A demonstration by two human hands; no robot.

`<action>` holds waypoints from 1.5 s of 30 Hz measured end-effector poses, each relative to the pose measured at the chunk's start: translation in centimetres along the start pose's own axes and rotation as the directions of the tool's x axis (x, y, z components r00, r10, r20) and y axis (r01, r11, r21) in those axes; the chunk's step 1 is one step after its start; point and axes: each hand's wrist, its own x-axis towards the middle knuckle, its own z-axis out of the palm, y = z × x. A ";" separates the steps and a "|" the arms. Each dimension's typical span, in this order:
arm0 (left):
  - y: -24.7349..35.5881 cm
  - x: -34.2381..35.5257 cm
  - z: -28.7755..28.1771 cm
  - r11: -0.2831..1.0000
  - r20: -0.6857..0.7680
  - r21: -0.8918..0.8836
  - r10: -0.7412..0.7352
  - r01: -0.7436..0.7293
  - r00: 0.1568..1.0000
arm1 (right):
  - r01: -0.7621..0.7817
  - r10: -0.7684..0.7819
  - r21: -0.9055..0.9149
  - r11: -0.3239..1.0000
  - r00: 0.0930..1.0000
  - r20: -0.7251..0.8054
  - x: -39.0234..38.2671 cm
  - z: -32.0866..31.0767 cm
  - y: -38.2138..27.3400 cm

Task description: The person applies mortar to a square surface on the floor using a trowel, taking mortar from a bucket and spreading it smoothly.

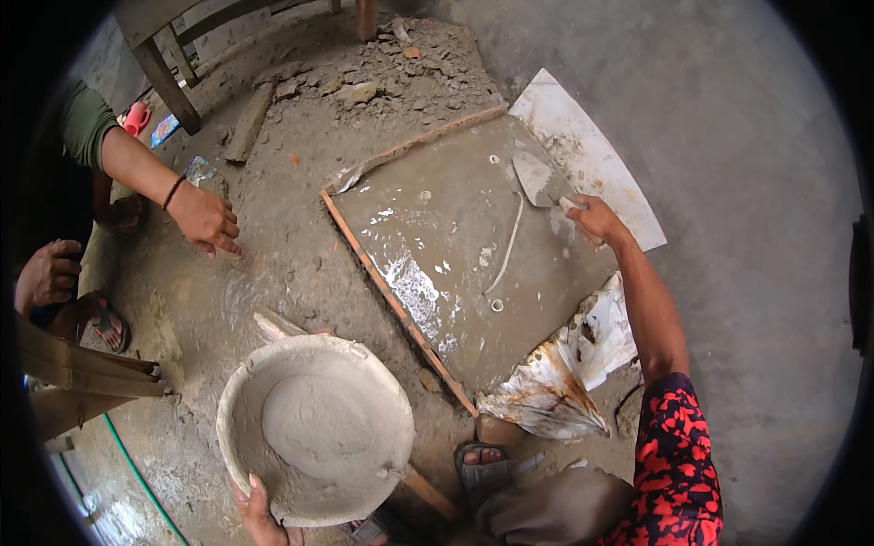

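My right hand is closed round the handle of a pointed, mortar-smeared trowel, whose blade lies flat over a wet grey cement slab by its right edge, partway down from the far corner; I cannot tell how hard the blade bears on it. A thin, pale, bent rod shows at the slab's surface, right of its middle, and one small white ring sits toward the near corner. A straight red-brown wooden strip borders the left edge. A stained white sheet lies beside the right edge, and a crumpled, brown-stained white plastic sack along the near edge.

My left hand grips the near-left rim of a round grey basin with soft grey mortar inside. The basin is left of the slab's near corner; whether it rests on the floor I cannot tell.

Left of the slab, a co-worker's hand points a finger down at the floor. Grey rubble lies past the slab's far edge, and a green hose runs left of the basin.
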 end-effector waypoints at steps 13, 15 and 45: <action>0.3 0.3 -0.4 1.000 0.071 -0.017 0.020 -0.019 0.997 | 0.019 -0.044 -0.220 0.975 0.993 -0.108 -9.4 -3.4 2.8; 0.6 0.3 0.0 1.000 0.083 -0.011 0.013 -0.012 0.996 | 0.012 -0.051 -0.357 0.934 0.994 -0.100 -8.7 -4.5 3.0; -0.2 -1.0 -0.6 0.931 0.398 0.184 0.223 -0.316 0.890 | 0.838 -0.446 -0.407 0.364 0.540 0.714 -32.4 11.2 -21.4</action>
